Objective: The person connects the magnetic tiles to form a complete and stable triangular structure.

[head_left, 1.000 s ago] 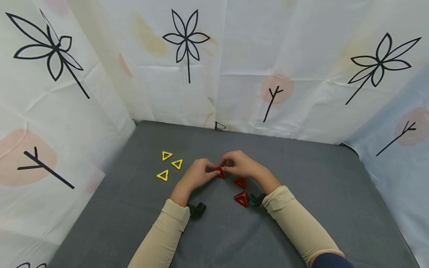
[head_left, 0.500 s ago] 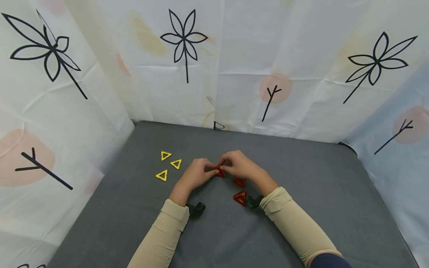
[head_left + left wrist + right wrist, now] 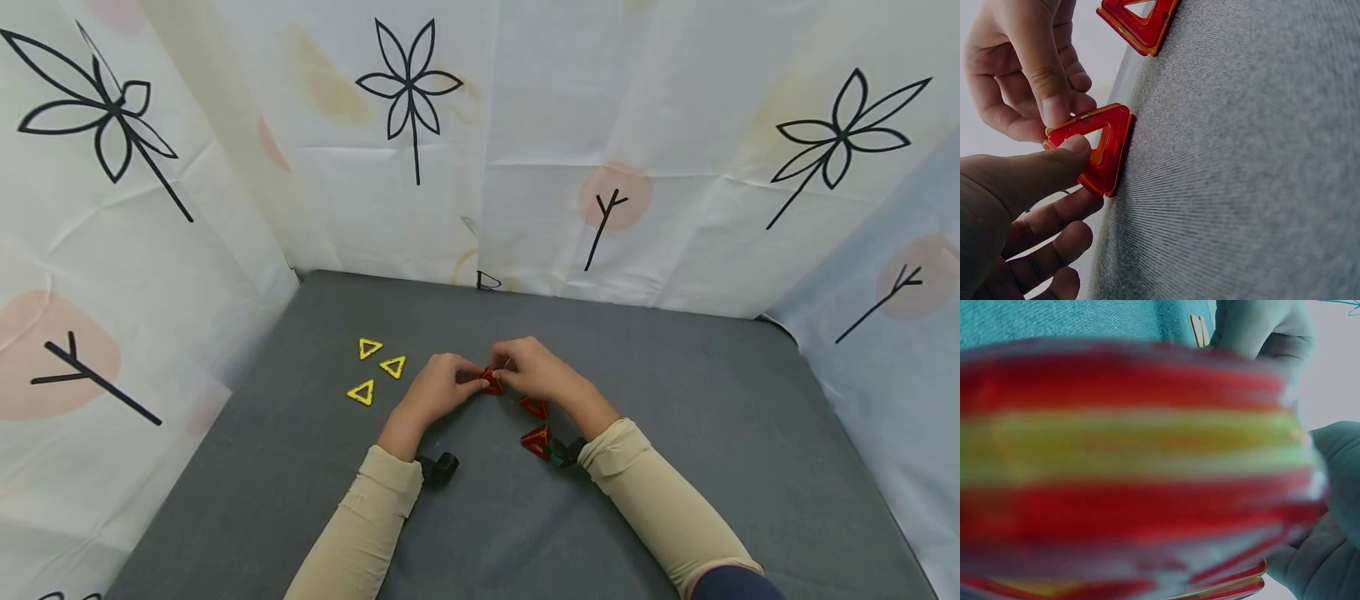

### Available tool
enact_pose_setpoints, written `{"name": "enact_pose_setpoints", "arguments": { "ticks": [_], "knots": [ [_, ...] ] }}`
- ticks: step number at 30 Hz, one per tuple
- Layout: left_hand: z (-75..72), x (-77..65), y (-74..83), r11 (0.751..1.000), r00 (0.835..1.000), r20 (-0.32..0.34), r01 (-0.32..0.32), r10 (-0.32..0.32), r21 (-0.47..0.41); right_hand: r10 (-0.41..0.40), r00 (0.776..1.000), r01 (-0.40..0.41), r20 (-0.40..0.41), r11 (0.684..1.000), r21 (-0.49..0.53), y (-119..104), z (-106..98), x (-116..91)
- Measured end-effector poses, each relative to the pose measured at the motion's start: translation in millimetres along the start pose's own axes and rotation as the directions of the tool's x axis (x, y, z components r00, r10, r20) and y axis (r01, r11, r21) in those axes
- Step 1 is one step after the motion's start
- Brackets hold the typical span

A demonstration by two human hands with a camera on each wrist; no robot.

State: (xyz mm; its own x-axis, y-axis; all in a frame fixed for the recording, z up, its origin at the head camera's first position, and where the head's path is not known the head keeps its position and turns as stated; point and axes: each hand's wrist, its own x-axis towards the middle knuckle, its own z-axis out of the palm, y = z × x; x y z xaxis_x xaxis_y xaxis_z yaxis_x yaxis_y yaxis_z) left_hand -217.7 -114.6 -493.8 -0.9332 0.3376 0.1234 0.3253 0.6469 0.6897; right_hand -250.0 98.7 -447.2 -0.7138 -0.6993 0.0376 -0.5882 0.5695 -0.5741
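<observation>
Between left hand and right hand lies the red triangle, each grip clamped on its near side

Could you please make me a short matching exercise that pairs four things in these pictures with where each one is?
Farthest and nearest are counted from the person.

Things
1. Yellow triangles
2. Farthest red triangle
3. Nearest red triangle
4. Printed cloth

Places
A. Closest to the right sleeve
B. Hanging behind the table
C. On the table, to the left of the left hand
D. Held by the left hand and the right hand

Right pairs: 1-C, 2-D, 3-A, 4-B.
</observation>
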Motion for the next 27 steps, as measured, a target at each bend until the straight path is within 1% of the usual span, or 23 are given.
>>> {"name": "enact_pose_setpoints", "arguments": {
  "ticks": [5, 11, 18, 23, 27],
  "knots": [
    [-0.5, -0.1, -0.6, 1.0, 1.0, 0.001, -0.005, 0.005, -0.006, -0.006, 1.0, 0.006, 0.014, 1.0, -0.016, -2.3, 0.0, -1.4],
    [-1.8, -1.7, 0.5, 1.0, 1.0, 0.001, 0.012, -0.012, -0.013, 0.019, 0.997, -0.02, 0.078, 1.0, 0.002, -2.3, -1.1, -3.0],
    [-2.1, -2.5, 0.8, 0.999, 0.999, 0.008, 0.036, -0.036, -0.026, 0.086, 0.986, -0.088, 0.145, 0.996, 0.005, -1.7, -2.3, -1.3],
    [-3.0, -2.1, 2.5, 0.999, 0.999, 0.019, 0.034, -0.033, -0.04, 0.142, 0.971, -0.15, 0.192, 0.988, 0.032, -0.2, -3.6, 1.6],
    [-4.1, -2.1, 3.1, 0.998, 0.999, 0.026, 0.029, -0.028, -0.055, 0.157, 0.962, -0.173, 0.222, 0.983, 0.058, 2.5, -3.7, 2.7]
  ]
}}
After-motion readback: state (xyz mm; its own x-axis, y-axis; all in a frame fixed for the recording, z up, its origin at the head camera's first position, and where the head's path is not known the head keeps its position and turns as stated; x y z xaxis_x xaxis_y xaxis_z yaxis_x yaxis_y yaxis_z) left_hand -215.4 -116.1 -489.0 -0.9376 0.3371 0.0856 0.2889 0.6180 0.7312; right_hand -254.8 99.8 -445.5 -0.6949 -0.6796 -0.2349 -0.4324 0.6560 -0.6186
